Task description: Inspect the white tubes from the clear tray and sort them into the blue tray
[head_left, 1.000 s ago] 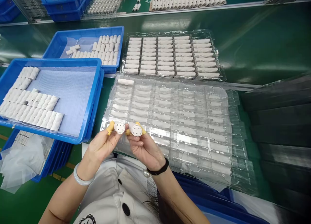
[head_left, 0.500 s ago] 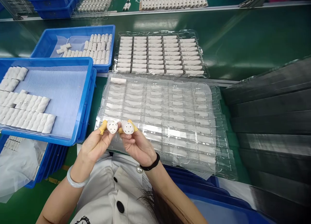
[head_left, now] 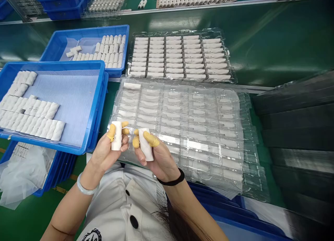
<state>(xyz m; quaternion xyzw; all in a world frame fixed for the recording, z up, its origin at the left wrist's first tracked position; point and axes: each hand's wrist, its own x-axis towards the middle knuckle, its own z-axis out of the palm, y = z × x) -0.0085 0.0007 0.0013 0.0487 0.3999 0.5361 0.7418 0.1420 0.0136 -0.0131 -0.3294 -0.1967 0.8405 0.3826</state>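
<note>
My left hand (head_left: pixel 106 148) grips a white cylindrical piece (head_left: pixel 117 136) with small dark marks on its side, held upright between thumb and fingers. Beside it, my right hand (head_left: pixel 159 155) has its fingers closed on a second white cylindrical piece (head_left: pixel 146 145), which leans slightly to the left. Yellow finger cots cover the thumb and some fingertips of each hand. Both hands are above the near edge of a clear plastic compartment tray (head_left: pixel 180 129). In that tray's far-left compartment lies one similar white piece (head_left: pixel 132 86).
Left is a blue bin (head_left: pixel 101 84) with rows of white pieces; another blue bin (head_left: pixel 125 42) stands behind it. A filled clear tray (head_left: pixel 231 60) lies beyond the near tray. Dark stacked trays (head_left: pixel 308 129) rise on the right. Translucent sheeting (head_left: pixel 23 178) lies in a lower bin.
Both pieces have turned from showing their holed round ends to showing their long sides. My hands have moved slightly apart, and the whole view has shifted a little.
</note>
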